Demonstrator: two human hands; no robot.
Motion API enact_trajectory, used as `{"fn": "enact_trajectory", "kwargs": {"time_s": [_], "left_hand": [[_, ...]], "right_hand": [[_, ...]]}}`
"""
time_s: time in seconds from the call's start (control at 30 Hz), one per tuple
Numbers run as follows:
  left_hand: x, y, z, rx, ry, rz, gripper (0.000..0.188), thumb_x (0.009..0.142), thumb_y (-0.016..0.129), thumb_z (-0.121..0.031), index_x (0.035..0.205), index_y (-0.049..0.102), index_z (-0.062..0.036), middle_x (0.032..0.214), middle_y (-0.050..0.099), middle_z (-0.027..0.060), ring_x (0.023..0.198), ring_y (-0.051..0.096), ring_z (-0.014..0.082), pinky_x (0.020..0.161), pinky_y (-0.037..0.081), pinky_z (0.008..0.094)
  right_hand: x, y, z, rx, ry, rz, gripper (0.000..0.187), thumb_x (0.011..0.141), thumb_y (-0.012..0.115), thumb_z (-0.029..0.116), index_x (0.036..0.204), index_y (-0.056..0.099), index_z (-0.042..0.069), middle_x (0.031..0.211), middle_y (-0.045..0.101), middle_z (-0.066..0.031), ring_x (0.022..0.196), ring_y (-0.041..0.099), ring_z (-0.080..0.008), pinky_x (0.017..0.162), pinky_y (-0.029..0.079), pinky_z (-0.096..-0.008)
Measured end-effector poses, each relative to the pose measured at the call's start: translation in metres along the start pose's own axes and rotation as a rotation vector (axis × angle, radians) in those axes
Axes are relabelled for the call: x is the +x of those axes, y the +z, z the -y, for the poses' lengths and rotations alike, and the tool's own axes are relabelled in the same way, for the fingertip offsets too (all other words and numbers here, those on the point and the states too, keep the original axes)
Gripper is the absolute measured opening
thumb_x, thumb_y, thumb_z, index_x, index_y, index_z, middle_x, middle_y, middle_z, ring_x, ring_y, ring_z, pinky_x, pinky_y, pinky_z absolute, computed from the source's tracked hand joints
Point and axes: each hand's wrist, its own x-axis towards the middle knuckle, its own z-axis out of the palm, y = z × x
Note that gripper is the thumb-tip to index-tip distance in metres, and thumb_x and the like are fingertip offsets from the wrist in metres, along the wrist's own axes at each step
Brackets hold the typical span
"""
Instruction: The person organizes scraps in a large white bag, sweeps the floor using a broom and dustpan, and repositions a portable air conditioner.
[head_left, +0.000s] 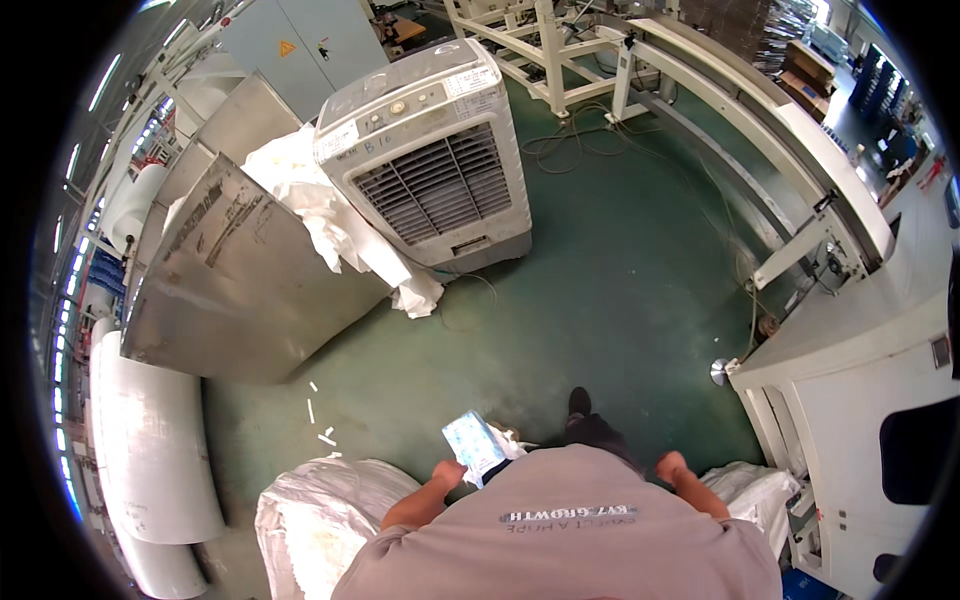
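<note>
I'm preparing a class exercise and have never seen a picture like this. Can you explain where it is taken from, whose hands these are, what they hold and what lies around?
The single round picture comes from a wide camera on a person's head, looking down; straight edges bend near the rim. There is no machine arm, only two bare hands. The left hand holds a small pale packet in a closed grip. The right hand holds nothing that shows; its fingers cannot be made out. On the green floor stand an air cooler, a metal bin with white sheeting and, by the left hand, a white sack.
</note>
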Motion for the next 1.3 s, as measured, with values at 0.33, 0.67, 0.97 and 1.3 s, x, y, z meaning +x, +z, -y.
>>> {"fn": "enact_trajectory", "kwargs": {"time_s": [0.33,0.67,0.97,1.3], "left_hand": [[0.103,-0.138,-0.118,-0.914,-0.005,-0.449,0.023,0.09,0.065,-0.021,0.1,0.069,-0.0005,0.086,0.071,0.0088,0.071,0.067,0.0166,0.066,0.053,0.0321],[0.267,-0.367,-0.197,-1.475,-0.131,-0.536,0.011,0.094,0.058,-0.011,0.097,0.065,-0.0034,0.081,0.067,0.0075,0.063,0.062,0.0168,0.052,0.047,0.0287],[0.411,-0.511,-0.181,-1.572,-0.171,-0.415,0.011,0.098,0.059,-0.017,0.099,0.062,-0.0072,0.08,0.066,0.0051,0.062,0.061,0.0152,0.048,0.045,0.0281],[0.496,-0.553,-0.185,-1.754,-0.44,-0.308,0.017,0.103,0.053,-0.028,0.109,0.062,-0.0144,0.087,0.068,0.0021,0.066,0.06,0.0173,0.054,0.043,0.0318]], "right_hand": [[0.112,-0.24,-0.039,1.117,0.297,-0.381,0.016,0.071,0.054,0.001,0.069,0.069,0.006,0.065,0.066,-0.0094,0.061,0.064,-0.0229,0.056,0.05,-0.0367],[0.102,-0.249,0.005,1.056,0.519,-0.232,0.022,0.075,0.049,0.001,0.066,0.068,0.007,0.058,0.064,-0.0101,0.058,0.062,-0.0206,0.053,0.048,-0.036],[0.072,-0.303,0.106,1.1,0.62,-0.303,0.015,0.073,0.058,-0.002,0.061,0.066,0.004,0.067,0.07,-0.0107,0.057,0.065,-0.0198,0.054,0.052,-0.032],[0.117,-0.449,0.2,1.172,0.75,-0.268,0.015,0.075,0.055,0.001,0.07,0.068,0.004,0.066,0.066,-0.0139,0.061,0.063,-0.0235,0.059,0.049,-0.0356]]}}
